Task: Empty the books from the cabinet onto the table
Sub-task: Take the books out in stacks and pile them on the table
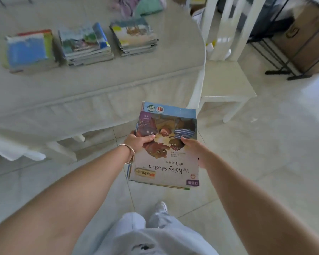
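Observation:
I hold a stack of thin picture books [166, 126] flat in front of me, above the floor, short of the table's near edge. The top cover reads "My Noisy Schoolbag" upside down. My left hand [139, 141], with a bangle at the wrist, grips the stack's left edge. My right hand [195, 150] grips its right edge, thumb on the cover. On the table [118, 80], covered by a pale cloth, lie three stacks of books: a left stack [29, 51], a middle stack [85, 44] and a right stack [134, 36]. The cabinet is not in view.
A white chair [226, 78] stands at the table's right end. A dark metal rack holding a cardboard box [302, 37] is at the far right. Coloured cloth items [136, 4] lie at the table's far side. The floor is pale tile; my legs and a shoe [161, 207] show below.

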